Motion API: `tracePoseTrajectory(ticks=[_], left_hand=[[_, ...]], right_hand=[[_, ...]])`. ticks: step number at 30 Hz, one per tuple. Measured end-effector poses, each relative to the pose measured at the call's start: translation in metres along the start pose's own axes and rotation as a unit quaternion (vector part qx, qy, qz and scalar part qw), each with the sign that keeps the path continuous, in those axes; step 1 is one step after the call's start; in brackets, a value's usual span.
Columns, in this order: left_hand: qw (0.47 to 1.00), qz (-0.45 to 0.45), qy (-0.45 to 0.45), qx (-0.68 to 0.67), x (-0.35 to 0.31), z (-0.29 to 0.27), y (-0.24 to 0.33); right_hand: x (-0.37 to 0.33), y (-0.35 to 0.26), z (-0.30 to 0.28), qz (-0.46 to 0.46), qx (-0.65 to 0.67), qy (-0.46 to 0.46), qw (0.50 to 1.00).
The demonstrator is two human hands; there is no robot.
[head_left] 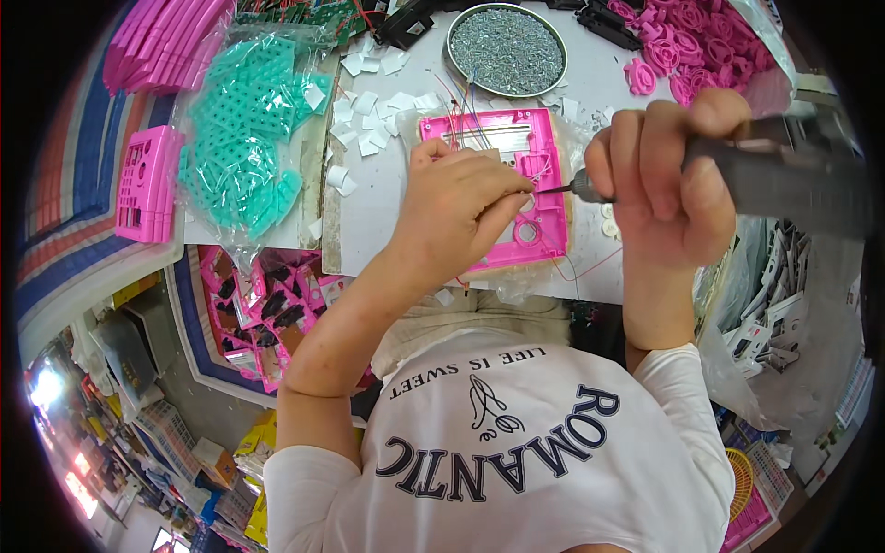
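One dark cylindrical screwdriver [774,177] clamped in right grip [666,170]; left grip [463,198] over pink plastic casing [551,230], cannot tell if closed.

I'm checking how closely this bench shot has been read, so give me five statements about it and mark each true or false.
1. The right hand grips a dark power driver. True.
2. The driver's tip points away from the pink casing. False: it points left, toward the casing.
3. A round dish of small metal parts stands beyond the casing. True.
4. The left hand reaches into that dish. False: it is over the casing, near the driver's tip.
5. The clear bag at the left holds yellow parts. False: it holds teal parts.
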State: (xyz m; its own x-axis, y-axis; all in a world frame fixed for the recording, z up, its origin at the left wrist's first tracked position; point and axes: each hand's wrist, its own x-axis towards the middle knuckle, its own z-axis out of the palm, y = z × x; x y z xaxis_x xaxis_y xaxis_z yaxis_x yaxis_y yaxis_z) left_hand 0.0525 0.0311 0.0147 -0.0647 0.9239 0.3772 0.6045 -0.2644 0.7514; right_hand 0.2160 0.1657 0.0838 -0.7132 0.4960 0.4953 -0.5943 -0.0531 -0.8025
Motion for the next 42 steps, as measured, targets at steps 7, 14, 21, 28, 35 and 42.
tracePoseTrajectory(ticks=[7, 14, 21, 28, 35, 42], left_hand=[[0.999, -0.018, 0.005, -0.028, 0.001, 0.002, 0.006], [0.993, 0.053, 0.067, 0.083, 0.011, 0.011, 0.009], [0.988, 0.107, 0.098, 0.052, 0.026, 0.021, 0.001], [0.988, 0.109, 0.029, 0.109, 0.038, 0.017, 0.002], [0.925, 0.003, -0.171, 0.338, 0.149, 0.001, -0.065], [0.944, -0.008, -0.088, 0.319, 0.165, 0.030, -0.111]], right_hand=[[0.002, 0.004, 0.023, -0.020, 0.009, 0.039, 0.999], [-0.004, 0.004, 0.026, -0.038, -0.014, 0.070, 0.997], [-0.002, -0.016, 0.007, -0.036, -0.066, 0.006, 0.997], [-0.007, -0.004, 0.006, -0.044, -0.040, 0.076, 0.995], [-0.003, 0.014, -0.012, -0.070, -0.029, 0.093, 0.993], [-0.007, 0.022, -0.011, -0.067, -0.013, 0.086, 0.994]])
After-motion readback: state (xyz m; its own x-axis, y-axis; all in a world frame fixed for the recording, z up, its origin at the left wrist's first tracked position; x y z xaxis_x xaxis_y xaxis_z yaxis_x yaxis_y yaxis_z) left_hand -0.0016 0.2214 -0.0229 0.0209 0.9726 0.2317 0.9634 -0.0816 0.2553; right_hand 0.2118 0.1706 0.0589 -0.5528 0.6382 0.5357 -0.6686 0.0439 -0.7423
